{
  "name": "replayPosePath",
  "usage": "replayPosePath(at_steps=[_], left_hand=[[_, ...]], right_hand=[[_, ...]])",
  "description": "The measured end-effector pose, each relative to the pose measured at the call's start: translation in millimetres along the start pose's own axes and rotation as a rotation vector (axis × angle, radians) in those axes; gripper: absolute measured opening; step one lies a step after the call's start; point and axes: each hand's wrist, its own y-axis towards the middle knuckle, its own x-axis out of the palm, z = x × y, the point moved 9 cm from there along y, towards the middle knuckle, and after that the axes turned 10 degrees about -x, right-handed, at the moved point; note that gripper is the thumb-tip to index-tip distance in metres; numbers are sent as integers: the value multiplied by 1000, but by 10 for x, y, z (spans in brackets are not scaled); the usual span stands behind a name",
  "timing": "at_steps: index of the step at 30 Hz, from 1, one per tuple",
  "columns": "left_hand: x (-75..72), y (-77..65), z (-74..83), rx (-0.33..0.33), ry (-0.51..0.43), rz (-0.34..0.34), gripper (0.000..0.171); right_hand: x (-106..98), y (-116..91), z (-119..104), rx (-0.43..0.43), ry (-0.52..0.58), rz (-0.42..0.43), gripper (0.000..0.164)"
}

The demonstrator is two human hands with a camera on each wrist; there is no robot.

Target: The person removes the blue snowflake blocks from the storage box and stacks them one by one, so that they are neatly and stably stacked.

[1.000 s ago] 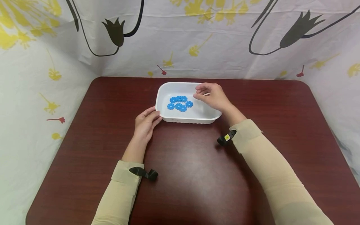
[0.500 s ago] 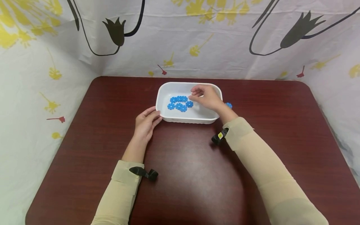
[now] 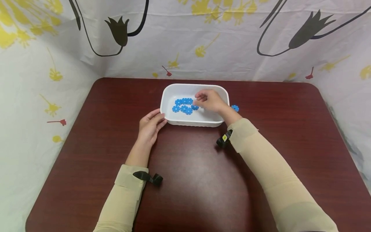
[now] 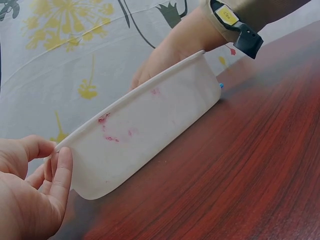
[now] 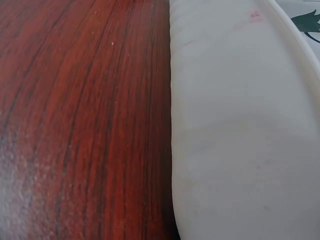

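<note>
A white plastic basin (image 3: 200,123) stands near the far side of the table, with several blue snowflake discs (image 3: 184,101) lying flat in its left half. My left hand (image 3: 149,126) pinches the near left corner of the rim, thumb above and fingers outside, as the left wrist view shows. Reaching over the right side, my right hand (image 3: 213,102) has its thumb and bent fingers apart, the fingertips right at the rightmost disc (image 3: 195,107). In the right wrist view the basin's outer wall (image 5: 240,125) hides that hand.
One more blue disc (image 3: 235,108) lies on the dark red table (image 3: 200,167), just right of the basin. A patterned cloth (image 3: 185,42) hangs behind the table's far edge. Red stains (image 4: 105,120) mark the basin's outer wall.
My right hand has moved left and lower into the basin, toward the rightmost disc. The disc on the table, hidden earlier, has come into view. My left hand has stayed put.
</note>
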Motion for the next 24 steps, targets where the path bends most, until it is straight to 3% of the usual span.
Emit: replayPosePath(at_steps=[8,24], left_hand=[[5,-9,10,-4,9,1,35],[-3,-17,-9,-13,14,3,34]], right_hand=[[104,31,46,33,-63,-122,38],[160,-8,19,-18,-182,-170,32]])
